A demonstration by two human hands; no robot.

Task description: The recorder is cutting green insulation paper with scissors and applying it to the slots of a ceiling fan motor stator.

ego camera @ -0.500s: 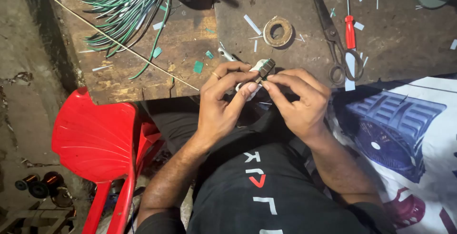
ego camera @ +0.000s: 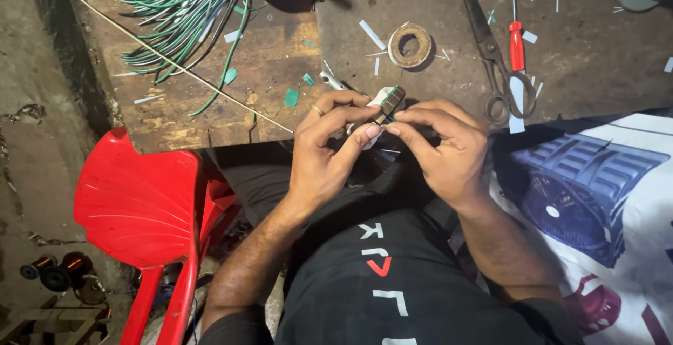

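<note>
A small wound metal part (ego camera: 390,102), brownish with white paper sticking out, is held between both hands above my lap at the front edge of the wooden workbench (ego camera: 210,117). My left hand (ego camera: 326,152) grips it from the left with thumb and fingers. My right hand (ego camera: 445,149) pinches it from the right with its fingertips. Most of the part is hidden by my fingers.
On the bench lie a bundle of green and white wires (ego camera: 186,12), a roll of tape (ego camera: 410,45), scissors (ego camera: 491,54), a red-handled screwdriver (ego camera: 517,40) and paper scraps. A red plastic chair (ego camera: 140,205) stands at the left. A printed cardboard box (ego camera: 596,191) is at the right.
Both hands stay on the small part in nearly the same place; the fingers have shifted slightly around it.
</note>
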